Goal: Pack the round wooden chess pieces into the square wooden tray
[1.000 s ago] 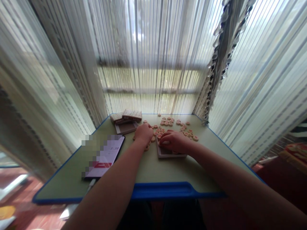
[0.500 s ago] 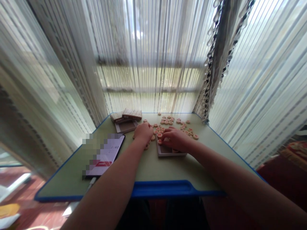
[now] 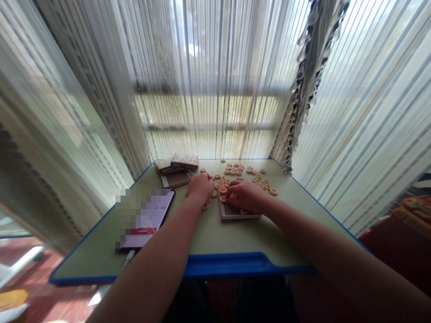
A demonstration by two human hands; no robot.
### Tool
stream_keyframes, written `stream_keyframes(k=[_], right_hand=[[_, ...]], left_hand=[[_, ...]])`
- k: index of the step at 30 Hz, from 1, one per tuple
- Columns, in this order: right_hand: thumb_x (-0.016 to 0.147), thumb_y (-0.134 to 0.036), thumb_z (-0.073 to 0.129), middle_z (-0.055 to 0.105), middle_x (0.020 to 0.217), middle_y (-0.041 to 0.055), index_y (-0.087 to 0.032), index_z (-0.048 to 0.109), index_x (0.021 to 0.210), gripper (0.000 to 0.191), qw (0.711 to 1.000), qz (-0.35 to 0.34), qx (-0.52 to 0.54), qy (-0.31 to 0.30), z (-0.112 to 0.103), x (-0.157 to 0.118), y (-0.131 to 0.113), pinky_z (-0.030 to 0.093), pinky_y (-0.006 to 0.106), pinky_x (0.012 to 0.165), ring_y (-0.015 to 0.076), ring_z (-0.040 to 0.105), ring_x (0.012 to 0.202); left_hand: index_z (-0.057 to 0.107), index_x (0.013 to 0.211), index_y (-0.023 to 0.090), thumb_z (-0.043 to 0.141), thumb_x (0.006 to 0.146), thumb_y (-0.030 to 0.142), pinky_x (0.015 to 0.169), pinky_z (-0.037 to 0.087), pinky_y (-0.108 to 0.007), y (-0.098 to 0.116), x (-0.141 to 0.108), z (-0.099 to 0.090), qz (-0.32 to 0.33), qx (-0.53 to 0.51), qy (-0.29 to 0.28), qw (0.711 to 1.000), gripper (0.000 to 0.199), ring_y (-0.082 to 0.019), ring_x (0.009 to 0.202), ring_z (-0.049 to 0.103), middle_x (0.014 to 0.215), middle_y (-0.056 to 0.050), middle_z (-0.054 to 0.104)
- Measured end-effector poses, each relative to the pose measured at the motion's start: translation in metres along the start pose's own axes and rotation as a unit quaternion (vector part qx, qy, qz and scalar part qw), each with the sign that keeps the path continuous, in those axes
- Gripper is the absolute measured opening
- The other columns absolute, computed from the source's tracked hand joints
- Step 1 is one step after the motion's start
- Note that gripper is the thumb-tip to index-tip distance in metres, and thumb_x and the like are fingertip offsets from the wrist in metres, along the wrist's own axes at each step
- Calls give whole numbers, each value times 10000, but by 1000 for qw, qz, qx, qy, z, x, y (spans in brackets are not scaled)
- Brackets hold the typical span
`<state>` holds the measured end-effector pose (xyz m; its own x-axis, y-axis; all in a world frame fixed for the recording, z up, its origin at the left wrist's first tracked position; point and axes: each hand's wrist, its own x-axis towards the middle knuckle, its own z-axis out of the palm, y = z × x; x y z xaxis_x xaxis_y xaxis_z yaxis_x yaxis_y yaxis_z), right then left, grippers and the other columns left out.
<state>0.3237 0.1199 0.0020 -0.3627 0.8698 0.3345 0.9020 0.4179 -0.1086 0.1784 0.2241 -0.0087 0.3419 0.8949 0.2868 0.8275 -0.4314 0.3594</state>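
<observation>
The right hand (image 3: 247, 196) had slid toward the far rim of the tray (image 3: 235, 216), its fingers curved at xiangqi pieces (image 3: 222, 190) with no grip clear, while the left hand (image 3: 201, 187) lay cupped just left of the tray, its hold hidden.

The left forearm (image 3: 158, 251) and right forearm (image 3: 323, 255) are bare and rounded, tapering from the near edge of the view to the left hand (image 3: 201, 188) and right hand (image 3: 247, 196). Dark clothing (image 3: 266, 300), probably trousers, shows near, though shadow hides detail.
</observation>
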Motion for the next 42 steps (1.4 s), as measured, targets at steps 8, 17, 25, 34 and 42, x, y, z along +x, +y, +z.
stream_keyframes(k=[8, 17, 25, 34, 42], right_hand=[[794, -331, 562, 640, 847, 32, -218, 690, 810, 172, 1000, 0, -11, -8, -1, 0, 0, 378, 257, 676, 156, 527, 776], [795, -358, 561, 637, 893, 38, -220, 694, 813, 192, 1000, 12, -4, 2, -1, -1, -2, 393, 262, 703, 160, 546, 808], [836, -344, 480, 598, 1035, 70, -210, 691, 839, 251, 990, 102, -56, 75, -2, -2, 27, 368, 340, 871, 206, 522, 970], [899, -491, 263, 665, 927, 73, -204, 665, 907, 494, 978, 194, -78, -2, -5, -2, 31, 367, 279, 773, 194, 568, 889], [906, -496, 221, 669, 911, 68, -203, 655, 877, 524, 978, 190, -85, -19, -7, -1, 25, 349, 261, 704, 190, 574, 847]], left_hand=[[667, 914, 173, 421, 785, 287, 762, 459, -297, 1, 0, 0, 6, 10, 1, 1000, 301, -231, 902, 616, 941, -102, 678], [666, 934, 166, 437, 784, 287, 779, 456, -294, 1, 0, 1, 8, 15, 2, 1000, 300, -222, 906, 615, 942, -107, 678], [687, 927, 241, 462, 705, 175, 848, 446, -273, 2, 0, 3, 87, -24, -11, 996, 323, -187, 941, 604, 977, -38, 682], [721, 817, 283, 454, 682, 190, 796, 469, -310, 3, 0, 3, 110, 23, -49, 992, 313, -210, 874, 619, 875, -26, 701], [706, 895, 285, 459, 698, 200, 785, 472, -310, 4, -3, 2, 111, 46, -46, 992, 328, -217, 890, 615, 899, -36, 697]])
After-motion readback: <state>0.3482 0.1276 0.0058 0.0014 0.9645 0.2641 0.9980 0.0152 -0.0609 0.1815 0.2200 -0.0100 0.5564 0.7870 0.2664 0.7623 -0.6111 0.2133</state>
